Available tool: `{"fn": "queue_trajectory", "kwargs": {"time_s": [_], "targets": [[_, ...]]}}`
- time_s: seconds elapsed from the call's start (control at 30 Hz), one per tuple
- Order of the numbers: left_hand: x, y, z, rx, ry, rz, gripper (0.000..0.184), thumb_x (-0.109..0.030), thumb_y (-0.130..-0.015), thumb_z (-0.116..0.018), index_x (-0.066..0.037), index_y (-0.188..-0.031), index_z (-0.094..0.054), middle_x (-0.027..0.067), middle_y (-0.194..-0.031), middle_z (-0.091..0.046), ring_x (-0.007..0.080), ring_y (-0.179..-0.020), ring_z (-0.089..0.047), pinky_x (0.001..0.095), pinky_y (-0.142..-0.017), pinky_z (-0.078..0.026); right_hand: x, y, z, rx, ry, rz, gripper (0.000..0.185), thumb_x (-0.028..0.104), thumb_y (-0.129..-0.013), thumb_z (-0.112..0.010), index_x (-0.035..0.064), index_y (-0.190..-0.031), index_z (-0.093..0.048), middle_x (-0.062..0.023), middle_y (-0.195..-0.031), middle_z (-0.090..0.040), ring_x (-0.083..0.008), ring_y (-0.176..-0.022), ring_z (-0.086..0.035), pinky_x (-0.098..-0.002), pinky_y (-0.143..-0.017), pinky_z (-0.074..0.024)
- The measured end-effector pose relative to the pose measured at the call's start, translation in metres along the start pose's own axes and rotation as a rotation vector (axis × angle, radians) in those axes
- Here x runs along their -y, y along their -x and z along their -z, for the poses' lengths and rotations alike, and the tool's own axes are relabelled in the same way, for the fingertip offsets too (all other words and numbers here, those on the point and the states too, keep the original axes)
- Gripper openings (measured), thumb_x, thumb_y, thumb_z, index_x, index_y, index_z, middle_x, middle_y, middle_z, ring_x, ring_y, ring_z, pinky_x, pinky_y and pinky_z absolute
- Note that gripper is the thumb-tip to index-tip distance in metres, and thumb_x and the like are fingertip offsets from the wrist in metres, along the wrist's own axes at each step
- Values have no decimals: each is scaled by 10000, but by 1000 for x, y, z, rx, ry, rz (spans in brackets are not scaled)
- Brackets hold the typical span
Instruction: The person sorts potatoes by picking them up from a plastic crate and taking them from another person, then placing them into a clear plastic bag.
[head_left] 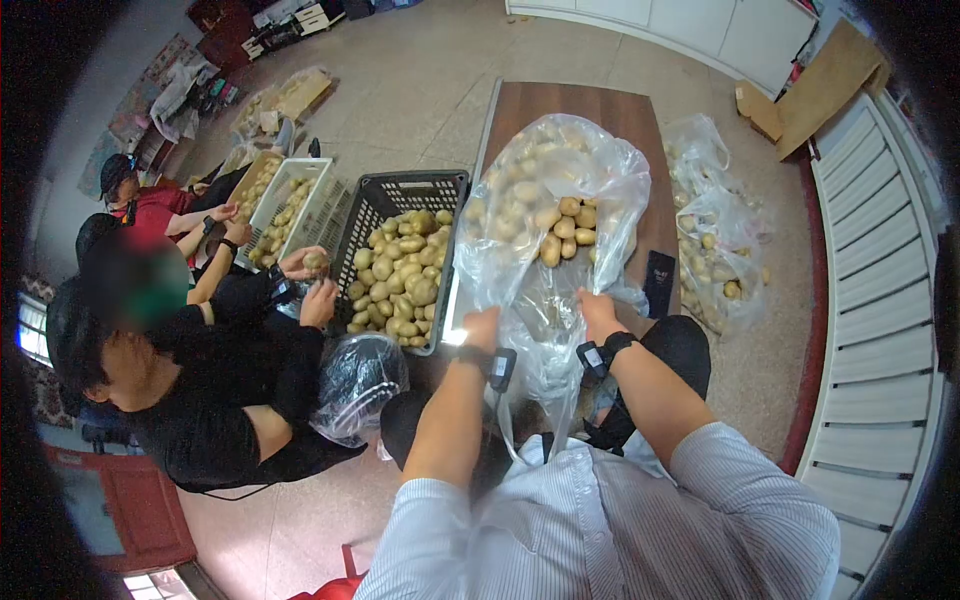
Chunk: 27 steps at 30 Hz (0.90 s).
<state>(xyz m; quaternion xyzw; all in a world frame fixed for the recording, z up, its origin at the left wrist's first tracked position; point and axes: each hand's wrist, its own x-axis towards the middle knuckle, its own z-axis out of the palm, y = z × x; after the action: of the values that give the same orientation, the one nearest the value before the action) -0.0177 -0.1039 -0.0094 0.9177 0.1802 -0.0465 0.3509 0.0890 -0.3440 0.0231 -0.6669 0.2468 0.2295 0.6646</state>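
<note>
Two hands, both mine, grip the plastic: my left hand [480,328] is closed on the near left edge of the bag [492,245], and my right hand [600,315] pinches its near right edge, fingers curled in. Glare blurs my left fingertips, so I cannot tell exactly how they sit.

The bag lies on the brown table [632,110] in front of me, its mouth spread toward me. It is thin and clear, milky where it doubles over at the far end and shiny with creases between my hands; loose strips hang down toward my lap. Through the film the far potatoes look pale and hazy. In the gap, a cluster of bare potatoes [568,230] shows sharply: smooth, rounded to oval, tan to golden brown, packed against one another.

A dark phone [659,284] lies just right of the bag. Close on the left stands the black crate [415,188], heaped with yellower potatoes, and beside it a co-worker's hand [320,303] is raised near a single potato [316,261].
</note>
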Motion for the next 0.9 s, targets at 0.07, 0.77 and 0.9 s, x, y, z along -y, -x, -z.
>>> {"fn": "queue_trajectory", "kwargs": {"time_s": [0.07,0.77,0.9], "targets": [[1,1,3,-21,-315,-181,364,-289,-889,-549,9,-1096,-586,212,-865,-652,322,-811,-641,419,-695,-493,4,8,2,24,-10,45,285,232,-843,-656,-14,-970,-586,-65,-837,-576,-180,-741,-502,-346,-718,-418],[-14,73,4,-15,-496,-158,182,-153,-824,-517,-59,-811,-672,195,-822,-665,366,-786,-658,475,-706,-504,-75,65,23,40,96,93,378,218,-864,-599,-72,-1099,-542,-187,-976,-612,-256,-854,-575,-388,-741,-441],[-6,86,0,-38,-447,-180,199,-143,-819,-502,-54,-806,-680,224,-836,-659,385,-790,-654,490,-716,-500,-83,86,24,36,72,144,244,215,-893,-567,-26,-913,-596,-80,-738,-575,-174,-655,-515,-359,-612,-408]]}}
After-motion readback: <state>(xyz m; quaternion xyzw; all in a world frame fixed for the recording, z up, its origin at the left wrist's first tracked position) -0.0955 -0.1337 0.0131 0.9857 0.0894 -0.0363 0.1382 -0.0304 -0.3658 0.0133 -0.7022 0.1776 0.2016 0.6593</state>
